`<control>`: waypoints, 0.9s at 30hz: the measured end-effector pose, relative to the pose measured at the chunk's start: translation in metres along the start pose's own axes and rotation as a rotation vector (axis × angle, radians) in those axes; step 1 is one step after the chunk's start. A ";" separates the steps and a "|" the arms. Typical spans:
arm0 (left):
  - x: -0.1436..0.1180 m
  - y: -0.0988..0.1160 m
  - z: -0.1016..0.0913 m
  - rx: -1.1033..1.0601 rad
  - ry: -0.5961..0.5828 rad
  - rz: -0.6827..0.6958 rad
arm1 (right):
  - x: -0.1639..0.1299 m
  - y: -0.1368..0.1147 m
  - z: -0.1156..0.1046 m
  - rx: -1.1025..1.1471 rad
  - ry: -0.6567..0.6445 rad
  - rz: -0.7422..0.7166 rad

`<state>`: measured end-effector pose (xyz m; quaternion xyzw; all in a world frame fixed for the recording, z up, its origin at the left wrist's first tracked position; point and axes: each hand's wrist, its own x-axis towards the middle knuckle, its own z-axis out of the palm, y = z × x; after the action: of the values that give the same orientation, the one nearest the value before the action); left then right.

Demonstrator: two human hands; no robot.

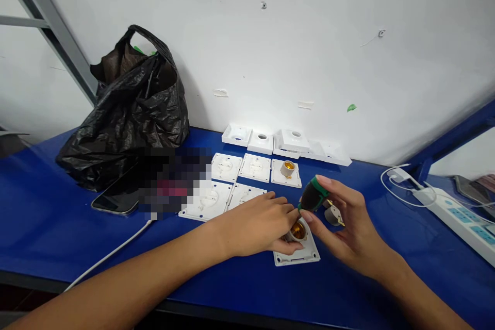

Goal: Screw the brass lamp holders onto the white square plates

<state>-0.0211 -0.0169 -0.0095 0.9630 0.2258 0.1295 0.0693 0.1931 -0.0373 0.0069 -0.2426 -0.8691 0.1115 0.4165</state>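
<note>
A white square lamp-holder plate [305,253] lies on the blue table [240,289] in front of me, with a brass-lined socket [297,229] standing on it. My left hand [257,224] grips that socket at its side. My right hand [344,221] holds a short screwdriver with a black and green handle [314,196], its tip pointing down into the socket. A small loose grey socket part [333,215] lies just behind my right fingers.
Several white plates [232,183] lie in rows behind, one with a socket [288,168]; more white covers [286,142] line the wall. A black plastic bag [131,108] and a phone [116,198] sit left. A power strip [460,216] with white cables is at the right.
</note>
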 end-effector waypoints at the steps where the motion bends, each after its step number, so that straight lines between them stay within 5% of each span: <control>1: 0.000 0.000 0.000 0.007 0.002 0.002 | 0.000 0.000 0.000 0.001 -0.001 0.002; 27: 0.001 -0.001 -0.001 -0.043 0.003 0.004 | 0.001 0.000 0.000 -0.001 -0.003 0.012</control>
<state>-0.0211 -0.0160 -0.0083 0.9615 0.2213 0.1359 0.0894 0.1929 -0.0373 0.0076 -0.2480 -0.8683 0.1141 0.4143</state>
